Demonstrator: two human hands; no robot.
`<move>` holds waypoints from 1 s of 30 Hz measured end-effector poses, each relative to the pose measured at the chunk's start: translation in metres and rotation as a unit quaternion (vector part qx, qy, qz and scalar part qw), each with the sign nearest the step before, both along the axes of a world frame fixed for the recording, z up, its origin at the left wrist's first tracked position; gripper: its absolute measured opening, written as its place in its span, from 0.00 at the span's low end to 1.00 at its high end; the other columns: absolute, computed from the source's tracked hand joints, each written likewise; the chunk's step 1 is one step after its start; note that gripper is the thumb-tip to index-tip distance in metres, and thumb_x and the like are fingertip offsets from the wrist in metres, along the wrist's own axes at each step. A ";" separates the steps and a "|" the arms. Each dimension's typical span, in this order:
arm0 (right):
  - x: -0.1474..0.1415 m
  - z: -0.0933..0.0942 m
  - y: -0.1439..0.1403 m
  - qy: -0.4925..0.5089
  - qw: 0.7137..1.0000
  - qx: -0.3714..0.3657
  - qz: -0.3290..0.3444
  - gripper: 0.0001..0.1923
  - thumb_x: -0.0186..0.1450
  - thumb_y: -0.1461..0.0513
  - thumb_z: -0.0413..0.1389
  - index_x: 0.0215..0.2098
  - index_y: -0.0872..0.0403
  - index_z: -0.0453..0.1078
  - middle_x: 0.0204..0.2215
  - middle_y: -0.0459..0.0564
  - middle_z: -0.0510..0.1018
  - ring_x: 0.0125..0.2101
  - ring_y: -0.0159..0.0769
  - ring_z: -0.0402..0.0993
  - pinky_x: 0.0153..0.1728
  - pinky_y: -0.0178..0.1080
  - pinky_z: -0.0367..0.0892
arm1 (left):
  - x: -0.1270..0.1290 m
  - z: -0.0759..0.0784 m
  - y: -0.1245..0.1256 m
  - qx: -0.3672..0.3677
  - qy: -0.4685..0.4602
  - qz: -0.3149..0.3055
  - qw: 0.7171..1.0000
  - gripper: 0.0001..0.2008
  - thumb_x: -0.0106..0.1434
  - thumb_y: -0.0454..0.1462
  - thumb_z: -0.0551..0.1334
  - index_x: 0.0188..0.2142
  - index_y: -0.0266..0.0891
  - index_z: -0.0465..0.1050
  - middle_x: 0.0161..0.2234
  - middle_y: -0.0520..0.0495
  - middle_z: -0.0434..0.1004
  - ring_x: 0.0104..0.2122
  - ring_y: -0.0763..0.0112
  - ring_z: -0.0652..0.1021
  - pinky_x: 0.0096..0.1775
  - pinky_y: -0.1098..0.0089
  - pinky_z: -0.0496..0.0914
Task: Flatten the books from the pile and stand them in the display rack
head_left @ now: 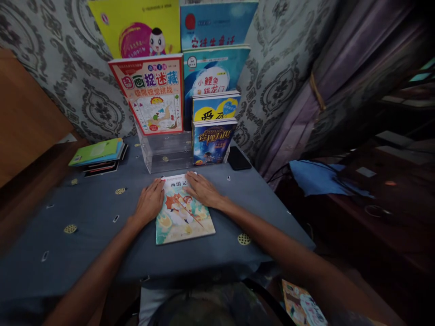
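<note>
A picture book (183,222) with a pale green and yellow cover lies flat on the cloth-covered table in front of me. A robed figure with a long staff is drawn on it. Along its upper left edge rests my left hand (150,199), fingers stretched forward and close together. My right hand (204,190) lies over the upper right part of the book, its fingers extended toward the top edge and its thumb over the cover. Both hands touch the book; their palms face down and are hidden.
Behind the book a clear plastic stand (166,151) holds several upright books, including a red-bordered one (154,97) and a dark blue one (212,142). A book stack (98,154) sits left, a black phone (239,158) right. Another book (302,303) lies below the table's edge.
</note>
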State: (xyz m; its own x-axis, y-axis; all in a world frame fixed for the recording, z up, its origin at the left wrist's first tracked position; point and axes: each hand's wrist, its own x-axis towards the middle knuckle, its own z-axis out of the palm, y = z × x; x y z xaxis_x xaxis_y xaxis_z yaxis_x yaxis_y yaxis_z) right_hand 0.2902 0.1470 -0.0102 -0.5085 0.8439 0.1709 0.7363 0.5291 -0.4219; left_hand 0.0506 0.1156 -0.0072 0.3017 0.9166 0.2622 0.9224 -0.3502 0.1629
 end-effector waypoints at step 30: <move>0.046 -0.014 0.028 0.321 0.942 -0.096 0.002 0.33 0.73 0.41 0.42 0.61 0.52 0.69 0.61 0.54 0.74 0.62 0.43 0.68 0.66 0.52 0.58 | 0.064 0.001 0.072 -0.017 -0.001 -0.273 0.962 0.22 0.75 0.39 0.46 0.62 0.42 0.68 0.62 0.41 0.71 0.62 0.62 0.71 0.62 0.51 0.61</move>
State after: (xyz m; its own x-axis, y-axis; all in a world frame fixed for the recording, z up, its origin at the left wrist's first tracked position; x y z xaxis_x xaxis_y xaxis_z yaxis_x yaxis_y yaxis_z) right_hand 0.3357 0.1749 -0.0246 -0.3550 0.8892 0.2885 0.2958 0.3996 -0.8676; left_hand 0.1149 0.1880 -0.0058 0.7407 0.6291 0.2361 0.6015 -0.7773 0.1841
